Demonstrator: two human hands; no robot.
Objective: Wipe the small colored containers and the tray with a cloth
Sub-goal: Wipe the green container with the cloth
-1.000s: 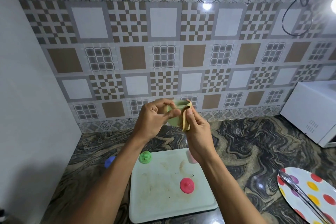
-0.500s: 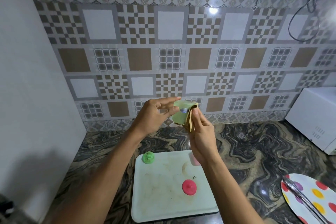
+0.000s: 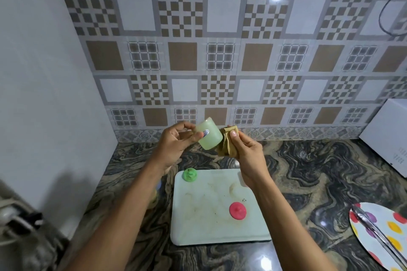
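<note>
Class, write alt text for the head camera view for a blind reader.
A person's left hand holds a pale green container while the right hand grips a tan cloth beside it. Below, a stained white tray carries a red lid, with a green lid at its far left corner.

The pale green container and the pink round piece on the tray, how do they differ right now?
The pale green container is gripped in the left hand, up in the air and tilted; the pink round piece lies flat on the tray. The pale green container is translucent with a small sticker; the pink round piece is opaque and plain. Both are small and round.
</note>
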